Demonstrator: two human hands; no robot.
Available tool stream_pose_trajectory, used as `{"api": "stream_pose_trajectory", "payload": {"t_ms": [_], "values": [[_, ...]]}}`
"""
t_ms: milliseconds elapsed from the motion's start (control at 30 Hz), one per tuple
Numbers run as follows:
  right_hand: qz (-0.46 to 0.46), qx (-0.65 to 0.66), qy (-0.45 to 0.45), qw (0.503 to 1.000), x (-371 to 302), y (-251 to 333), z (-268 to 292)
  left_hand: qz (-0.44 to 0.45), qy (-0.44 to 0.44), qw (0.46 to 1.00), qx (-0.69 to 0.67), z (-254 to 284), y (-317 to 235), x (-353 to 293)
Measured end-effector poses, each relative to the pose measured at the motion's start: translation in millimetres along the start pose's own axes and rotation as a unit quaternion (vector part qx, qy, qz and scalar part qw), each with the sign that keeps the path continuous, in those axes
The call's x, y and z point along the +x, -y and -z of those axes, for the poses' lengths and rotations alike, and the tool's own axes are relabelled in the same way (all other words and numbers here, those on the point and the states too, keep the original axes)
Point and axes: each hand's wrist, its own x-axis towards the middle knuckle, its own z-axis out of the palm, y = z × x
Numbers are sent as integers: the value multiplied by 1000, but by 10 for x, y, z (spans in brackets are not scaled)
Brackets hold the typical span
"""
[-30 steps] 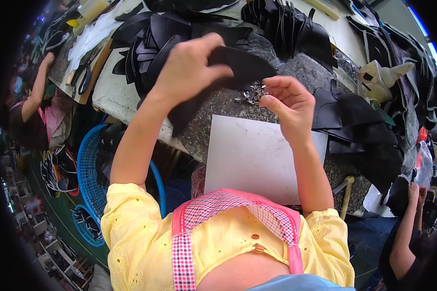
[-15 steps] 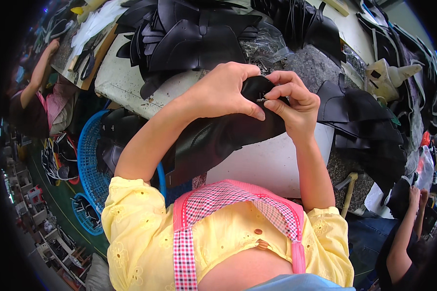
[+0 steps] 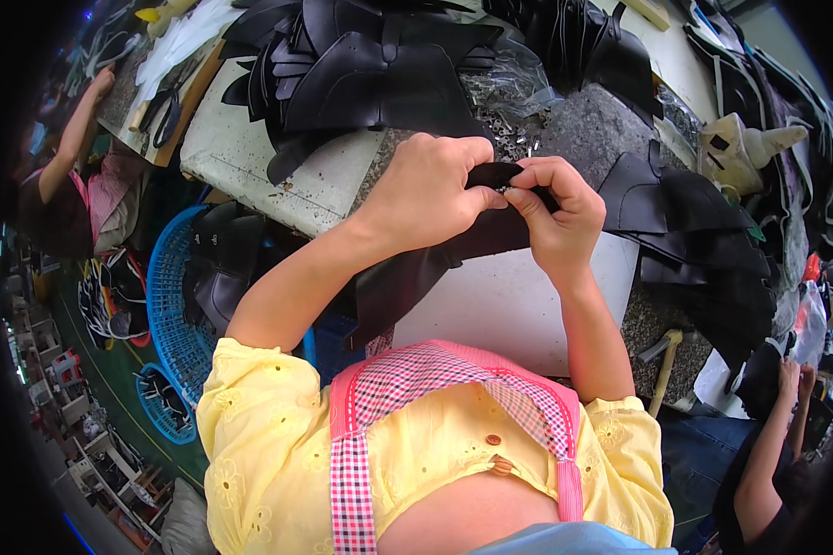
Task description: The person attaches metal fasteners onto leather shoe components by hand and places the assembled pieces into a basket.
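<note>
A black leather piece (image 3: 407, 282) hangs between my hands over a white board (image 3: 500, 305), its upper edge bent up. My left hand (image 3: 430, 190) grips that edge, thumb in front and fingers behind. On the same edge my right hand (image 3: 560, 203) is closed, thumb and forefinger pinched together beside a small shiny metal bit whose kind I cannot make out. Just beyond my fingers, small loose metal fittings (image 3: 518, 139) lie scattered on the stone surface.
Black leather pieces pile up (image 3: 370, 88) at the far side, with another stack (image 3: 685, 208) to the right. A blue plastic basket (image 3: 162, 296) holding leather pieces stands left. A hammer (image 3: 666, 370) lies at the right. Co-workers' arms (image 3: 79, 129) show at both sides.
The leather's upper edge has tilted, so its face by the metal bit shows less. My left hand has shifted slightly down, and the hanging part has swung a little.
</note>
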Motion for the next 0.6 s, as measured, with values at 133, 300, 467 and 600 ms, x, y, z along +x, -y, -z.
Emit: {"api": "stream_pose_trajectory", "payload": {"t_ms": [133, 300, 467, 600], "values": [[-38, 23, -15, 999, -60, -49, -31, 10, -31, 997, 64, -62, -49, -79], [-198, 243, 26, 949, 33, 99, 36, -86, -106, 984, 110, -143, -43, -184], [-167, 226, 63, 958, -60, 36, 47, -144, -139, 979, 43, -173, 46, -258], [-119, 179, 26, 976, -134, 39, 45, -193, -167, 962, 96, -183, 4, -310]]}}
